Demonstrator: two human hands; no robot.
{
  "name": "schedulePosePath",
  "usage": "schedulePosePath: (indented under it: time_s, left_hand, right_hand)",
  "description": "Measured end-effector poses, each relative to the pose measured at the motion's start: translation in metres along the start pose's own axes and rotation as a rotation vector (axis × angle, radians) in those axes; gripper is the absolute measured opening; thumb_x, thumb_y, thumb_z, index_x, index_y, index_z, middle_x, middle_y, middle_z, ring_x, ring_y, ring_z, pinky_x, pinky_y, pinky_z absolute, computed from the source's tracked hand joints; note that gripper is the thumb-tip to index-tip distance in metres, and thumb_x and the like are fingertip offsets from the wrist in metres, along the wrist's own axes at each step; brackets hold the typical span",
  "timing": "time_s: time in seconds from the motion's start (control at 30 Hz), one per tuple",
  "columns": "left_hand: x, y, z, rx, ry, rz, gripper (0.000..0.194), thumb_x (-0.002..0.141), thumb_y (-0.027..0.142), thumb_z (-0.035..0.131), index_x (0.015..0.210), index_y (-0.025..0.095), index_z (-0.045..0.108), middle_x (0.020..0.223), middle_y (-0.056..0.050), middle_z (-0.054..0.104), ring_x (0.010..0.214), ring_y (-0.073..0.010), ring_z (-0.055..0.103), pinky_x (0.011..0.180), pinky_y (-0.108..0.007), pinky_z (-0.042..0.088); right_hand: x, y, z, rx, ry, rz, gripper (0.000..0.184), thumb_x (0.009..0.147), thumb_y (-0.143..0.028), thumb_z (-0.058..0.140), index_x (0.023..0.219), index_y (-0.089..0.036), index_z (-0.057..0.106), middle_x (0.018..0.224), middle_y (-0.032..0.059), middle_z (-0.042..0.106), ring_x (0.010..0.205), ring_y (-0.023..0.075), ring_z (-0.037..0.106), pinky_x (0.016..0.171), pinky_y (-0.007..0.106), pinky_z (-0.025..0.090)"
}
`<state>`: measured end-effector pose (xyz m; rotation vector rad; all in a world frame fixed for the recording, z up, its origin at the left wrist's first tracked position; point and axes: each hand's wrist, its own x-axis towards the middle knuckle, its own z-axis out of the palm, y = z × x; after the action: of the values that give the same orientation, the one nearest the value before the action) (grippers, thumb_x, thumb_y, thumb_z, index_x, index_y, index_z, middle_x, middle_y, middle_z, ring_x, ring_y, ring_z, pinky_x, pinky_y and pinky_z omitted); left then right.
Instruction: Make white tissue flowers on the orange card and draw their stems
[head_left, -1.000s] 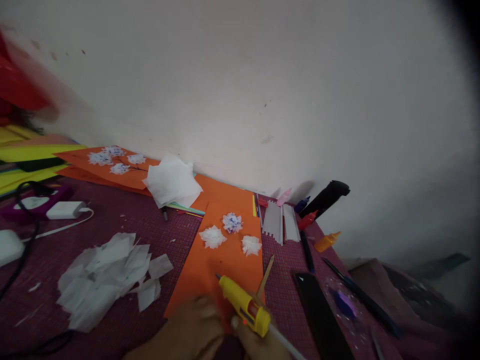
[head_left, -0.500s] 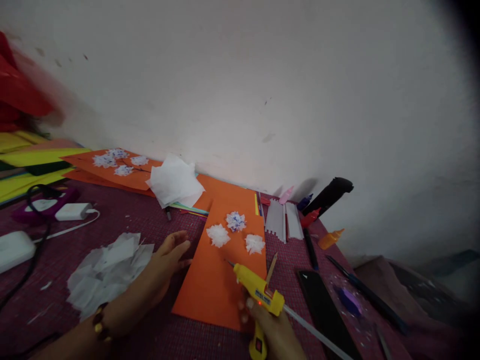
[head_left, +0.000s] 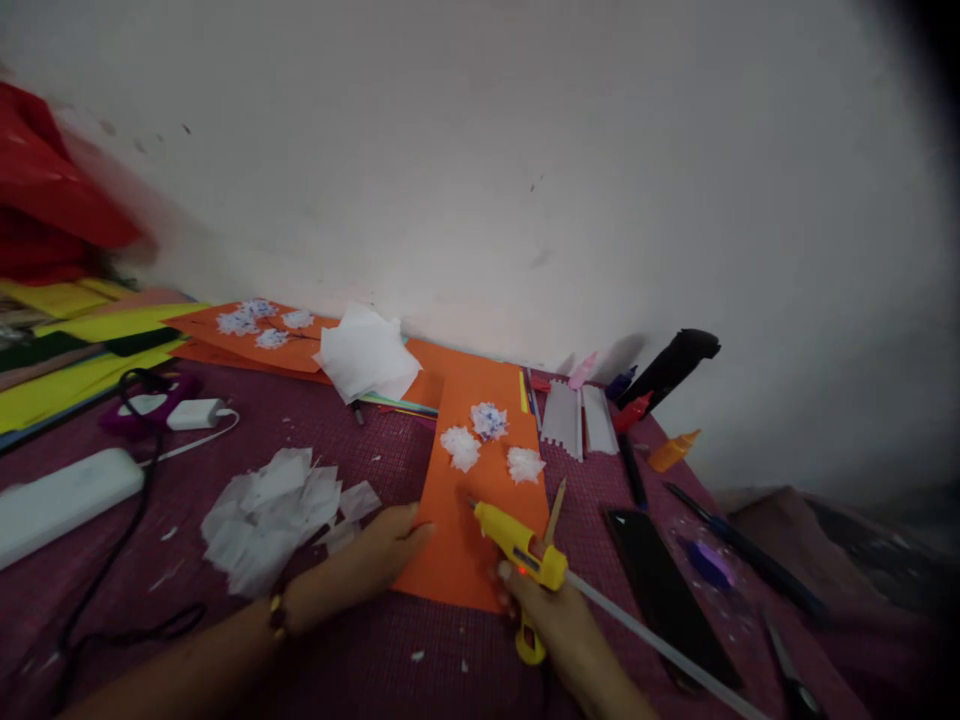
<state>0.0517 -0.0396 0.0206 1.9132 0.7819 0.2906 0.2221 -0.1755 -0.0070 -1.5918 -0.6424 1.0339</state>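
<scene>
My right hand is wrapped round a yellow hot glue gun, its nozzle pointing up and left over an orange sheet of card. A long clear glue stick sticks out of its back, and a small red light glows on its side. With its thumb on top, my left hand grips the card's left edge; its other fingers are mostly hidden. Two white paper flowers and a blue-speckled flower lie on the card's upper part.
Left of the card lies a pile of white tissue pieces. Behind are folded white tissue and another flowered orange card. A power strip and black cable are at left. A pencil, phone and scissors lie right.
My left hand has moved right from beside the card to its left edge and closed on it. The glue gun stays over the card in my right hand. The view has shifted slightly.
</scene>
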Motion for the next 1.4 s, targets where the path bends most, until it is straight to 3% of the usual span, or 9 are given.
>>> schedulePosePath:
  time_s: [0.13,0.3,0.47,0.63,0.77,0.87,1.03,1.23,1.4]
  left_hand:
    - [0.0,0.004,0.002,-0.019,0.09,0.0,0.024,0.078,0.03,0.039,0.074,0.016,0.058,0.076,-0.004,0.066,0.074,-0.0184,0.057,0.066,-0.026,0.044]
    - [-0.002,0.008,0.002,-0.163,0.16,-0.207,0.019,0.079,0.03,0.041,0.072,0.017,0.053,0.049,0.002,0.054,0.044,-0.0146,0.049,0.042,-0.023,0.037]
    - [0.0,-0.009,0.001,-0.353,0.15,-0.16,0.016,0.08,0.031,0.047,0.084,0.017,0.053,0.043,0.004,0.052,0.033,-0.0119,0.045,0.035,-0.02,0.032]
    - [0.005,-0.005,-0.004,-0.827,0.075,-0.111,0.023,0.075,0.028,0.058,0.094,0.015,0.057,0.069,-0.002,0.068,0.057,-0.0163,0.062,0.054,-0.024,0.046]
    - [0.021,-0.001,-0.008,-1.054,-0.062,-0.175,0.026,0.07,0.022,0.058,0.093,0.013,0.063,0.077,-0.008,0.071,0.079,-0.0254,0.066,0.071,-0.033,0.049]
    - [0.037,-0.003,-0.007,-1.086,-0.076,-0.194,0.03,0.063,0.015,0.059,0.092,0.014,0.065,0.079,-0.009,0.072,0.086,-0.0292,0.065,0.078,-0.038,0.048]
    - [0.047,0.004,-0.002,-1.05,-0.031,-0.079,0.034,0.057,0.007,0.058,0.09,0.015,0.067,0.086,-0.011,0.072,0.092,-0.0305,0.064,0.083,-0.04,0.047]
    - [0.05,-0.004,-0.01,-1.074,0.048,0.096,0.033,0.068,0.018,0.066,0.1,0.013,0.065,0.092,-0.011,0.071,0.088,-0.0304,0.066,0.083,-0.041,0.048]
    - [0.056,-0.021,-0.014,-1.143,0.047,0.106,0.04,0.067,0.021,0.07,0.105,0.012,0.061,0.096,-0.011,0.07,0.093,-0.0273,0.065,0.086,-0.038,0.048]
  right_hand:
    - [0.001,-0.002,0.0,-0.066,0.031,-0.09,0.049,0.069,-0.045,0.064,0.107,-0.018,0.051,0.055,-0.0061,0.054,0.044,0.0112,0.049,0.042,0.022,0.04]
    - [0.003,-0.009,-0.006,-0.091,0.13,-0.307,0.037,0.073,-0.045,0.061,0.099,-0.02,0.054,0.084,0.0049,0.067,0.078,0.0205,0.064,0.071,0.031,0.051]
    - [0.002,-0.024,-0.008,-0.154,0.067,-0.349,0.033,0.075,-0.044,0.058,0.096,-0.019,0.054,0.073,0.0029,0.066,0.061,0.0189,0.062,0.058,0.03,0.051]
    - [0.009,-0.054,-0.008,-0.325,0.015,-0.509,0.024,0.075,-0.039,0.059,0.087,-0.018,0.056,0.073,0.0018,0.063,0.063,0.017,0.058,0.058,0.028,0.049]
    - [0.025,-0.054,-0.006,-0.39,0.044,-0.594,0.026,0.076,-0.039,0.057,0.092,-0.019,0.055,0.081,0.0029,0.063,0.071,0.0183,0.058,0.062,0.029,0.048]
    - [0.033,-0.036,-0.001,-0.295,0.05,-0.612,0.027,0.078,-0.04,0.056,0.094,-0.019,0.053,0.085,0.0045,0.063,0.077,0.0199,0.06,0.066,0.031,0.05]
    - [0.039,-0.012,0.004,-0.172,0.117,-0.621,0.027,0.08,-0.041,0.054,0.097,-0.02,0.051,0.089,0.0039,0.061,0.078,0.0187,0.061,0.071,0.032,0.052]
    - [0.032,-0.013,0.003,-0.127,0.211,-0.65,0.033,0.084,-0.043,0.049,0.107,-0.02,0.045,0.094,0.0055,0.059,0.079,0.0191,0.062,0.073,0.034,0.052]
    - [0.021,-0.016,0.004,-0.235,0.269,-0.704,0.029,0.083,-0.041,0.05,0.104,-0.02,0.047,0.093,0.0053,0.058,0.084,0.02,0.059,0.076,0.034,0.05]
